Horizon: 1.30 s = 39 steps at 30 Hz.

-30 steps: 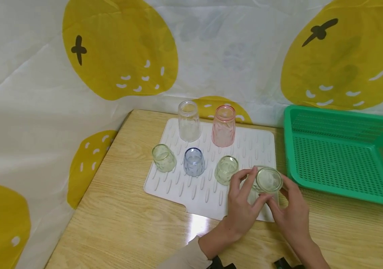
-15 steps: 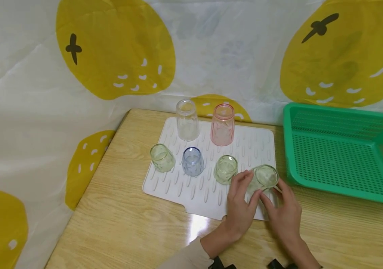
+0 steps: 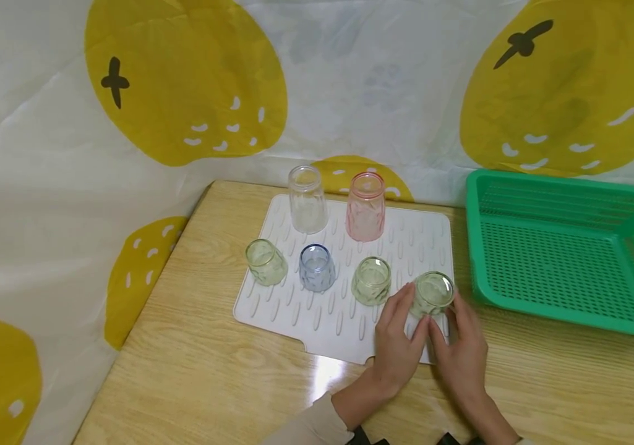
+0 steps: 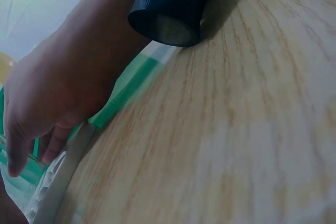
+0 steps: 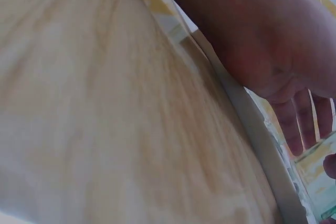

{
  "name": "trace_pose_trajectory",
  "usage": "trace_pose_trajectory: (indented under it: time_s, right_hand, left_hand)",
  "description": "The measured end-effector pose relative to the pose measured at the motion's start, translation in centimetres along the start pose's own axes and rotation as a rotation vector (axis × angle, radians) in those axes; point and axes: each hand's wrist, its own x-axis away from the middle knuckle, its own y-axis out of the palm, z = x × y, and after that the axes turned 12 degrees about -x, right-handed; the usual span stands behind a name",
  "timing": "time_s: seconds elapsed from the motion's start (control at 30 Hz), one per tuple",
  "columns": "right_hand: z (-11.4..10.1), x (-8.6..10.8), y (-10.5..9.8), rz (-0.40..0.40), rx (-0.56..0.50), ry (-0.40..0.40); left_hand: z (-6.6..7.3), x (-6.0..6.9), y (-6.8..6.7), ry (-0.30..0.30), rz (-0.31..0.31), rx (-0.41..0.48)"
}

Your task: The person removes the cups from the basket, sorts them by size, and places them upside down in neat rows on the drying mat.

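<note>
A small pale-green glass tumbler (image 3: 433, 295) stands at the right front of a white ribbed drying mat (image 3: 283, 322). My left hand (image 3: 397, 351) grips it from the left, thumb at the front. From the right, my right hand (image 3: 463, 352) holds the same tumbler, and the two thumbs nearly meet. In the left wrist view the right hand (image 4: 58, 93) reaches over the mat edge. The right wrist view has the left hand (image 5: 286, 61) with fingers lowered beside the green tumbler (image 5: 317, 174), which is partly cut off.
Two more green tumblers (image 3: 372, 281) (image 3: 266, 262) and a blue tumbler (image 3: 317, 268) share the mat's front row. Behind them stand a tall clear glass (image 3: 308, 201) and a tall pink glass (image 3: 366, 209). A green perforated basket (image 3: 550, 266) sits right of the mat on the wooden table (image 3: 211, 346).
Both hands have shifted slightly left and lowered the green tumbler, which was tilted and now stands upright on the mat. The other glasses keep their places.
</note>
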Motion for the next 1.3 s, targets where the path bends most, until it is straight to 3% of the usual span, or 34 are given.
trace_pose_trajectory:
  time_s: [0.3, 0.43, 0.6, 1.3]
  right_hand:
    - [0.14, 0.41, 0.16, -0.020, -0.083, 0.126]
    - [0.37, 0.47, 0.14, -0.045, -0.119, 0.045]
    - [0.51, 0.48, 0.20, -0.069, -0.080, -0.048]
    - [0.15, 0.26, 0.10, -0.113, -0.022, -0.007]
  left_hand:
    - [0.23, 0.50, 0.20, 0.058, 0.013, -0.052]
    - [0.21, 0.54, 0.26, 0.055, 0.009, -0.062]
    - [0.11, 0.42, 0.22, 0.052, 0.007, -0.063]
    - [0.03, 0.27, 0.24, 0.053, -0.082, -0.089]
